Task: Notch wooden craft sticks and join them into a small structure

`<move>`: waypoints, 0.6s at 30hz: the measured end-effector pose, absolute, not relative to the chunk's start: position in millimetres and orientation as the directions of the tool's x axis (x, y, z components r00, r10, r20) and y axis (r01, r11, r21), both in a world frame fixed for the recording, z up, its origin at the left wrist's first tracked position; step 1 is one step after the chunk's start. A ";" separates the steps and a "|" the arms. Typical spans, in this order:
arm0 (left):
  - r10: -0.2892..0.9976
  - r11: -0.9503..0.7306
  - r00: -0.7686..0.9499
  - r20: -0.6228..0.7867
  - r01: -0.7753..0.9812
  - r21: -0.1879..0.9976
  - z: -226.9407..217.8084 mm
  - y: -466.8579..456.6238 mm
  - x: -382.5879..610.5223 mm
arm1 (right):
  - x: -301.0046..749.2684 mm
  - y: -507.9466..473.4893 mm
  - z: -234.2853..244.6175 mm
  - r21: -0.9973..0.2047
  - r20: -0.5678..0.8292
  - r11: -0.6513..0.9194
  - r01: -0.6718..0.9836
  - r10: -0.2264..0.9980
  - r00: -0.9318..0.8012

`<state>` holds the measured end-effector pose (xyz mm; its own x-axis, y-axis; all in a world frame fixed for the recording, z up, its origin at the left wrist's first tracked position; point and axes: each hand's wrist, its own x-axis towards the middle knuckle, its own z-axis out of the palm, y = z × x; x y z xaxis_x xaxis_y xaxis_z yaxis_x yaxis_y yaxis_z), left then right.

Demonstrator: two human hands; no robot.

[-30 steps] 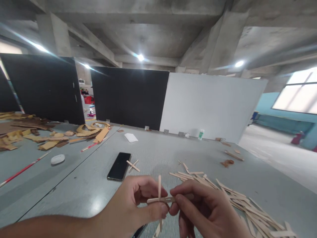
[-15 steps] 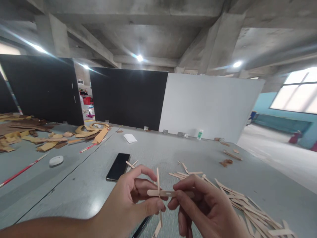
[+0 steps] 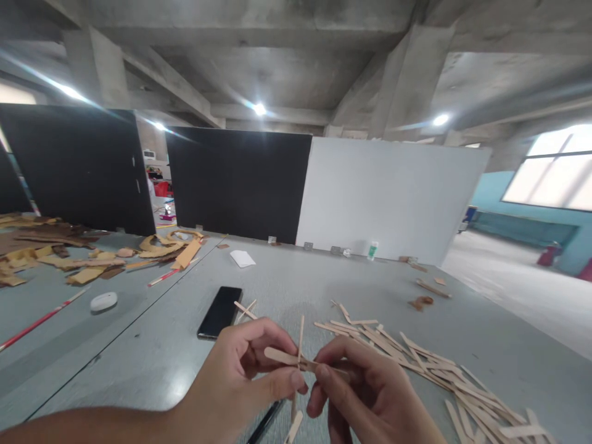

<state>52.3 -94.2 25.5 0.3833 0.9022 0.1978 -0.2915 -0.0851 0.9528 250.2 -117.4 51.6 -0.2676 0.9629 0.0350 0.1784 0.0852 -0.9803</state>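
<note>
Two wooden craft sticks cross between my hands over the table. My left hand (image 3: 256,370) pinches the upright stick (image 3: 301,333) near the crossing, thumb in front. The other, a flat crosswise stick (image 3: 279,356), slants down to the right, its left end rounded. My right hand (image 3: 365,388) has thumb and fingers closed on that stick's right part. Fingers hide part of the joint, so I cannot tell how the two are fixed together. Below my hands lie a loose craft stick (image 3: 294,427) and a dark pen-like object (image 3: 266,422).
A pile of craft sticks (image 3: 456,383) spreads to the right. Left of my hands are a black phone (image 3: 221,312) and crossed sticks (image 3: 245,310). Farther off lie a white earbud case (image 3: 103,302), cardboard scraps (image 3: 87,262) and a small bottle (image 3: 372,250). Upright panels (image 3: 240,185) stand behind.
My right hand has shifted slightly left, closer to my left hand. The crosswise stick has gone from nearly level to slanting, its left end higher and farther left. The upright stick now leans right.
</note>
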 end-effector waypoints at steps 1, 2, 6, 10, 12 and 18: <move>0.903 -0.088 0.381 0.200 -0.291 0.953 25.5 -94.4 52.5 | 250.3 -117.6 52.0 -0.979 0.036 0.088 0.183 0.962 -0.269; 0.902 -0.086 0.383 0.198 -0.291 0.953 25.5 -94.6 52.6 | 250.5 -117.9 52.3 -0.978 0.038 0.091 0.187 0.962 -0.269; 0.905 -0.085 0.379 0.192 -0.280 0.956 25.6 -94.9 53.1 | 251.0 -118.2 52.5 -0.976 0.039 0.094 0.195 0.962 -0.271; 0.912 -0.110 0.359 0.198 -0.251 0.962 26.8 -95.1 53.4 | 251.4 -117.0 52.1 -0.977 0.040 0.094 0.193 0.962 -0.270; 0.917 -0.109 0.351 0.191 -0.241 0.964 28.0 -95.6 53.5 | 251.5 -116.6 51.9 -0.976 0.051 0.106 0.191 0.961 -0.272; 0.936 -0.100 0.312 0.162 -0.203 0.974 32.1 -97.1 53.9 | 252.0 -116.4 49.9 -0.974 0.069 0.122 0.191 0.962 -0.264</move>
